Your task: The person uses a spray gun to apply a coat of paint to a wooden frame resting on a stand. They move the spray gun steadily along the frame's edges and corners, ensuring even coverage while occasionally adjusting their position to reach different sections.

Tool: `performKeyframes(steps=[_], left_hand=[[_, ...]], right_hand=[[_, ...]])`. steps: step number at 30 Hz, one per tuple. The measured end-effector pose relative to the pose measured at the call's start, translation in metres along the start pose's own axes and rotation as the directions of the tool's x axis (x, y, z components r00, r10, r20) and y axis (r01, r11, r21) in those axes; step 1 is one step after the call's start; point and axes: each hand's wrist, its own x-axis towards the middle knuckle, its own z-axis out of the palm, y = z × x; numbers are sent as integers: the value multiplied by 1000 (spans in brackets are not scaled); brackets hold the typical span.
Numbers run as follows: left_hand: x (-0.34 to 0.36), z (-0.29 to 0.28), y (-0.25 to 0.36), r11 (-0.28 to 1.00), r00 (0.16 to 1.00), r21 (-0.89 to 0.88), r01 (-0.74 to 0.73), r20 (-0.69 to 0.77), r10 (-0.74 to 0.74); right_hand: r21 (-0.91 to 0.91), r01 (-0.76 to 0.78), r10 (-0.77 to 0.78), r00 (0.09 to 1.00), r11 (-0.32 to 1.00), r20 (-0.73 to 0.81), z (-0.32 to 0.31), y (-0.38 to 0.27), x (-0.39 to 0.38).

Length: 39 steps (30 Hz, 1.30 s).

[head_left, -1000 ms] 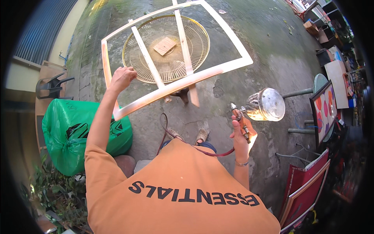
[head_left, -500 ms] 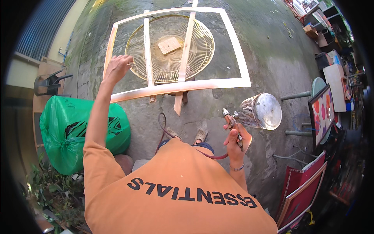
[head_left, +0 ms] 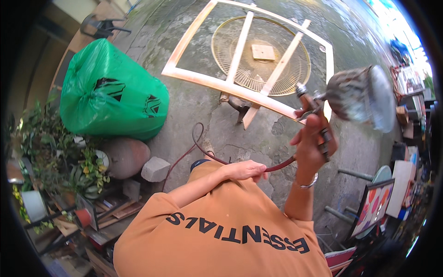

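Note:
My right hand is wrapped round the handle of a spray gun, lifted over the near right corner of the frame. Its metal cup, streaked with paint, sticks out to the right. A dark red hose runs from the gun down toward my body, and my left hand is closed round it at my waist. Beyond my hands a white-painted wooden frame lies across two wooden slats, with bare wood showing at its left corner. Beneath is a round, gold wire fan grille with a small wooden block at its centre.
A full green plastic bag stands at the left, with a clay pot, a concrete block and plants nearer me. At the right are a stool and a framed picture. The hose trails over the concrete floor.
My left hand has come back from the frame's left side and taken hold of the hose. The spray gun has risen up and right in my right hand. My view has turned and tilted.

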Motion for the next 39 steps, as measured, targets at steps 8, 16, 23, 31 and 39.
performKeyframes(steps=[8, 16, 23, 31, 39], left_hand=[[-147, -97, -68, 883, 760, 430, 186, -633, 148], [-312, -176, -117, 851, 36, 433, 297, -896, 444], [-335, -188, -39, 863, -274, 490, 121, -819, 504], [-353, -164, 3, 909, -442, 416, -3, -816, 372], [-342, -162, 5, 903, -383, 429, -28, -839, 387]], right_hand=[[-245, 58, -34, 994, 968, 102, 24, -34, 113], [-379, -10, 108, 966, 925, 236, 62, 14, 164], [-274, -19, 137, 898, 962, 417, 148, 49, 166], [-258, -61, 207, 781, 964, 589, 208, 68, 164], [-253, 9, 211, 528, 967, 823, 208, 62, 138]])
